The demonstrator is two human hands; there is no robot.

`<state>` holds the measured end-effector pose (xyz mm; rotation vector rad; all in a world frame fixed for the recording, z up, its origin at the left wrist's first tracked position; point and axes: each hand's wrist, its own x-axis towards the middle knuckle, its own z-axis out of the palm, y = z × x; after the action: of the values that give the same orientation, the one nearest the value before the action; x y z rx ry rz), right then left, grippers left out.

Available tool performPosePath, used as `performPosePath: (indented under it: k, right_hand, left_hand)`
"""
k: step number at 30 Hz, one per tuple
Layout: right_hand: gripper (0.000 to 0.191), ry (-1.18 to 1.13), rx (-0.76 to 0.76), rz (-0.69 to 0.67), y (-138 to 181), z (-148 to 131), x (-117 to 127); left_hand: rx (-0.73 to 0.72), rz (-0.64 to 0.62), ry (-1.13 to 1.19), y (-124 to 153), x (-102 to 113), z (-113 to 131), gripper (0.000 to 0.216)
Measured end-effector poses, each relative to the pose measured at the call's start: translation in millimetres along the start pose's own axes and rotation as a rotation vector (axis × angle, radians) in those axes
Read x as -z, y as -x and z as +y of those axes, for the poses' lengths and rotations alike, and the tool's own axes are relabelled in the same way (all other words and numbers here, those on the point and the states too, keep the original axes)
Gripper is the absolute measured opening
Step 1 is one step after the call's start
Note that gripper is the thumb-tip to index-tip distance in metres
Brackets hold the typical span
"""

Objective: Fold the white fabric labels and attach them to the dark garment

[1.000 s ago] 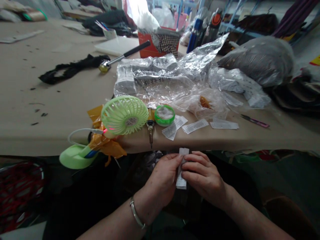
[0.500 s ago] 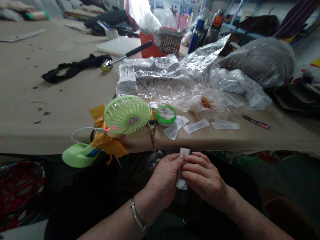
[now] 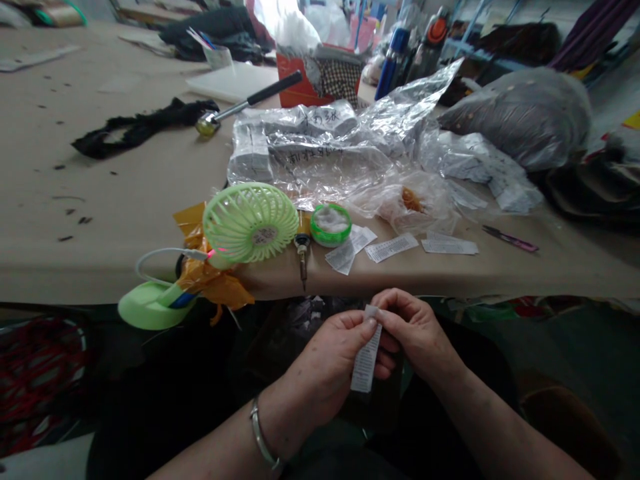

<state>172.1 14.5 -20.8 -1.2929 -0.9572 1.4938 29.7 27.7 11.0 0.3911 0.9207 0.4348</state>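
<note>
Between my hands, just below the table's front edge, is a narrow white printed label (image 3: pixel 365 363), possibly several stacked together. My left hand (image 3: pixel 333 357) wears a metal bangle at the wrist and pinches the label near its upper end. My right hand (image 3: pixel 413 330) has thumb and forefinger closed on the label's top end, its other fingers curled behind. More printed labels lie on the table in front: a crossed pair (image 3: pixel 350 249), a fanned set (image 3: pixel 392 247) and a flat stack (image 3: pixel 449 243).
A green fan (image 3: pixel 250 223) is taped at the table edge, beside a soldering-iron-like tool (image 3: pixel 302 253) and a green dish (image 3: pixel 331 225) with white fluff. Pink-handled thread snips (image 3: pixel 510 238) lie right. Clear plastic bags (image 3: pixel 335 163) and a hammer-like tool (image 3: pixel 250 103) sit farther back.
My right hand has turned from lying over the label to pinching its top end. The label's lower printed face shows more now. The view has shifted slightly.
</note>
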Motion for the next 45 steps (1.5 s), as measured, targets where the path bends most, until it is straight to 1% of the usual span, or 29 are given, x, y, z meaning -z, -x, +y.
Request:
performPosePath:
  k: [2,5,6,8,10,13,15,17,23,28,30,31,32,34,35,37,39,41,43,45]
  right_hand:
    - [0.025,-0.018,-0.024,0.011,1.9,1.4,-2.2]
    - [0.022,-0.086,-0.054,-0.025,3.1,5.2,-1.8]
    - [0.024,-0.122,-0.060,-0.044,2.8,6.9,-0.9]
    - [0.035,-0.211,-0.097,-0.095,1.1,10.5,1.9]
    - [0.040,-0.299,-0.178,-0.196,-1.7,13.9,5.2]
    - [0.037,-0.387,-0.276,-0.386,-7.0,17.5,9.6]
    - [0.035,-0.410,-0.289,-0.469,-10.6,18.7,11.3]
    - [0.033,-0.429,-0.280,-0.510,-13.6,19.6,11.8]
    - [0.024,-0.465,-0.286,-0.513,-16.5,22.2,9.7]
    - [0.021,-0.347,-0.254,-0.468,-11.5,17.3,4.8]
    - [0.027,-0.221,-0.193,-0.425,-6.7,13.5,3.4]
    - [0.031,-0.121,-0.127,-0.374,-3.8,11.5,3.1]
    - [0.035,0.010,-0.027,-0.306,-0.8,9.5,3.1]
    - [0.039,0.317,0.225,-0.162,4.8,5.5,3.5]
    - [0.040,0.464,0.342,-0.114,7.1,3.6,3.6]
    - [0.041,0.683,0.497,-0.081,9.9,0.5,3.2]
    - [0.037,0.793,0.564,-0.090,10.7,-1.5,1.6]
    - [0.033,0.835,0.592,-0.101,10.5,-2.5,-0.6]
    - [0.033,0.834,0.592,-0.096,10.3,-2.8,-2.4]
    - [0.035,0.784,0.546,-0.076,10.6,-2.8,-4.0]
  left_hand:
    - [0.004,-0.007,-0.001,0.5,2.0,0.5,0.022]
    - [-0.001,0.008,0.007,0.5,5.0,0.5,0.019]
    - [-0.004,0.008,0.013,0.5,6.0,0.2,0.019]
    - [-0.015,-0.008,0.023,0.3,7.8,-0.6,0.020]
    - [-0.029,-0.034,0.020,0.2,9.5,-1.6,0.022]
    - [-0.020,-0.077,0.002,0.5,11.3,-3.6,0.025]
    - [0.007,-0.086,0.006,0.9,12.0,-5.1,0.024]
    - [0.031,-0.081,0.009,1.4,12.1,-6.2,0.024]
    - [0.052,-0.055,-0.032,2.7,10.4,-5.8,0.026]
    - [0.045,-0.045,-0.079,2.8,9.9,-4.7,0.029]
    - [0.038,-0.044,-0.079,3.8,10.5,-3.5,0.027]
    - [0.026,-0.040,-0.068,4.6,11.0,-2.8,0.025]
    - [0.012,-0.033,-0.054,5.5,11.6,-2.2,0.023]
    - [-0.021,-0.017,-0.033,7.1,13.1,-1.7,0.021]
    - [-0.032,-0.014,-0.029,7.7,13.8,-1.7,0.021]
    - [-0.047,-0.010,-0.032,8.2,15.2,-2.4,0.021]
    - [-0.061,-0.009,-0.031,8.5,16.2,-3.2,0.020]
    - [-0.069,-0.001,-0.028,9.1,16.7,-3.5,0.019]
    - [-0.071,0.005,-0.019,10.5,17.2,-3.3,0.019]
    - [-0.076,0.016,-0.010,12.2,17.8,-2.9,0.019]
